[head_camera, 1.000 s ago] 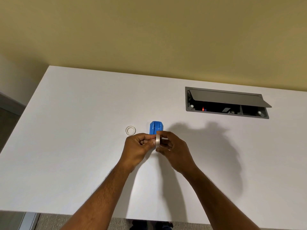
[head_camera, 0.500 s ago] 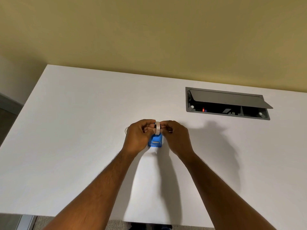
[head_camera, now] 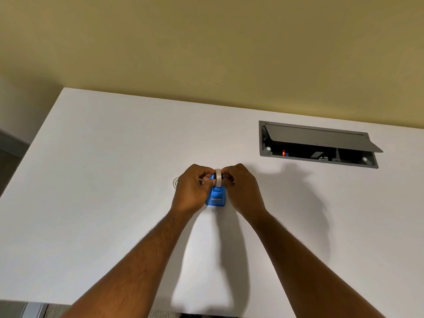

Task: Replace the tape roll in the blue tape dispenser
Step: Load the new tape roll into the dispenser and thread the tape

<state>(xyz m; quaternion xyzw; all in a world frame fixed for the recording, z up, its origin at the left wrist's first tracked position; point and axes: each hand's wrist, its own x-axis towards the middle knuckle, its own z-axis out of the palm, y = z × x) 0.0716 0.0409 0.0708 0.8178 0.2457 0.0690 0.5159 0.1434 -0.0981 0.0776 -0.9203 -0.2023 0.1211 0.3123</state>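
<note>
We pinch the pale, ring-shaped tape roll (head_camera: 218,177) on edge between left hand (head_camera: 192,191) and right hand (head_camera: 243,188), directly above the small blue plastic tape dispenser (head_camera: 216,196) on the white tabletop (head_camera: 114,180); its cutter points toward 6 o'clock.

- We take this for an office: a plain white worktop (head_camera: 114,157) set against a bare yellowish wall (head_camera: 206,42).
- We see a grey flip-lid cable box (head_camera: 316,143) recessed into it.
</note>
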